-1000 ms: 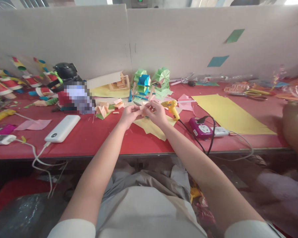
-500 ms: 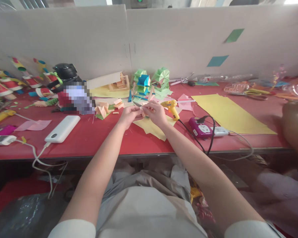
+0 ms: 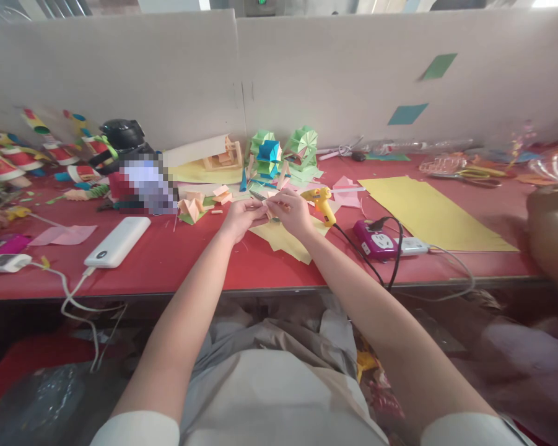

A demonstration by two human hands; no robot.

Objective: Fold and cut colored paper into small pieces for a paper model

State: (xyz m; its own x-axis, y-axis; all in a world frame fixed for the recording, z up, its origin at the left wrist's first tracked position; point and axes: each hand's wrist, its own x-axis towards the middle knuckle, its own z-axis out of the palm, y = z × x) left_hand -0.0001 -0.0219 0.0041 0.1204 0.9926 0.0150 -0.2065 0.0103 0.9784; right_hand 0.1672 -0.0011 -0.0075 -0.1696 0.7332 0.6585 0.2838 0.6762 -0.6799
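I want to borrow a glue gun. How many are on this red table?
2: one yellow glue gun beside the right hand, another glue gun at the far left edge. Clutter may hide more.

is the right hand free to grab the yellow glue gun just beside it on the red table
Probably not at once. The right hand is pinching a small peach folded paper piece together with the left hand. The yellow glue gun lies close by with nothing between, so the way is clear once it lets go.

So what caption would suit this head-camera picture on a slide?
Left hand and right hand pinch a small peach paper piece above a red table, glue gun alongside.
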